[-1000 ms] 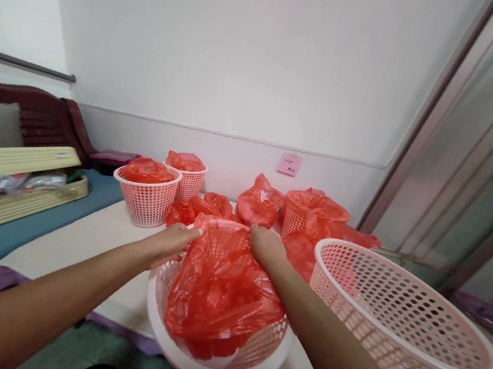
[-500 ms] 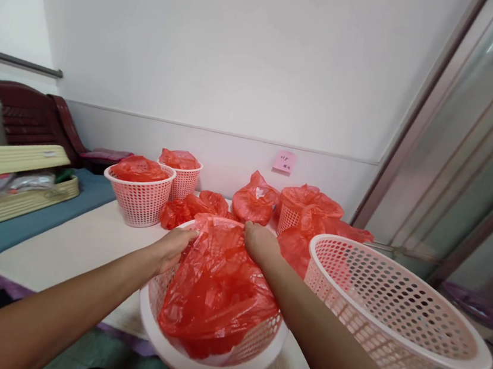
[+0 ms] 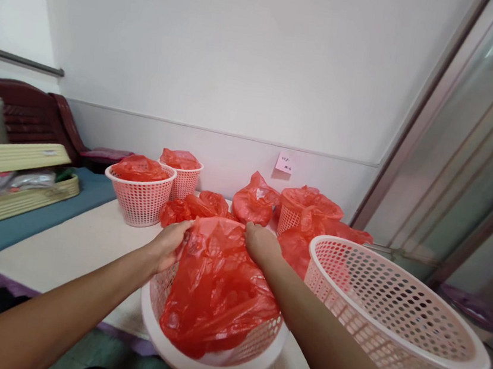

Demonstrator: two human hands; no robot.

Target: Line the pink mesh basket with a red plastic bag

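Observation:
A pink perforated basket [image 3: 210, 365] lies tilted toward me at the near table edge, with a red plastic bag [image 3: 216, 288] draped in and over it. My left hand [image 3: 169, 244] grips the bag's far left edge at the basket's rim, fingers curled. My right hand [image 3: 261, 243] pinches the bag's far right edge. Both forearms reach in from below.
A larger empty pink basket [image 3: 393, 310] stands tilted at the right. Behind are several smaller pink baskets lined with red bags [image 3: 140, 189], plus loose red bags [image 3: 256, 200]. A pink note [image 3: 286, 162] sticks to the wall. A bed with a yellow box [image 3: 13, 180] lies left.
My left hand has shifted slightly back along the bag's edge and the bag has been pulled a little further over the rim. The view has drifted slightly.

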